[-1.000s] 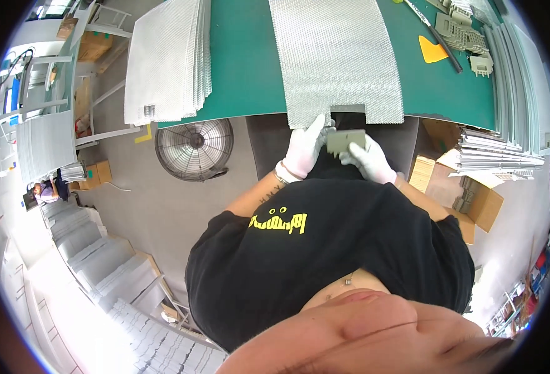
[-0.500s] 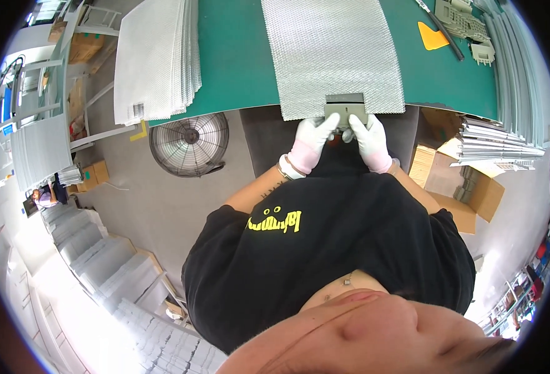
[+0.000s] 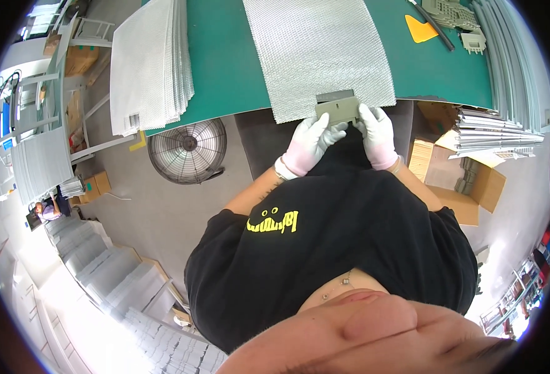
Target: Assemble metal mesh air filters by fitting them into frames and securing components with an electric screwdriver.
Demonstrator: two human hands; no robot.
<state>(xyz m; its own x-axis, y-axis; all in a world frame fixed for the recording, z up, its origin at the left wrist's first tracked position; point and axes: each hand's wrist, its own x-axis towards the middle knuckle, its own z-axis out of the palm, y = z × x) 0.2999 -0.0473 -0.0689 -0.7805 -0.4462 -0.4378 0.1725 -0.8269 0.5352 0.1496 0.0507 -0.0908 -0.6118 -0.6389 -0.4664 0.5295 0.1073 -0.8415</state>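
Note:
A silvery expanded-metal mesh sheet [image 3: 322, 53] lies on the green table, its near end at the table's edge. A flat grey-green plastic piece [image 3: 338, 111] is at that near end, beside a dark rectangular cutout [image 3: 335, 96] in the mesh. It sits slightly tilted, its right side farther from me. My left hand [image 3: 312, 142], in a white glove, grips the piece's near left corner between thumb and fingers. My gloved right hand [image 3: 376, 134] holds its right edge, thumb against the side. Fingers beneath the piece are partly hidden.
A stack of mesh sheets [image 3: 147, 68] overhangs the table at left. At right lie a yellow scraper [image 3: 421, 29], a black-handled tool [image 3: 438, 28], grey plastic pieces [image 3: 449, 14] and grey strips [image 3: 509, 56]. A floor fan [image 3: 189, 148] and an open carton [image 3: 453, 202] flank me.
The plastic piece has turned from square with the mesh to a slight tilt. My thumbs have moved apart, from its near face to its left corner and right edge. The view has shifted slightly.

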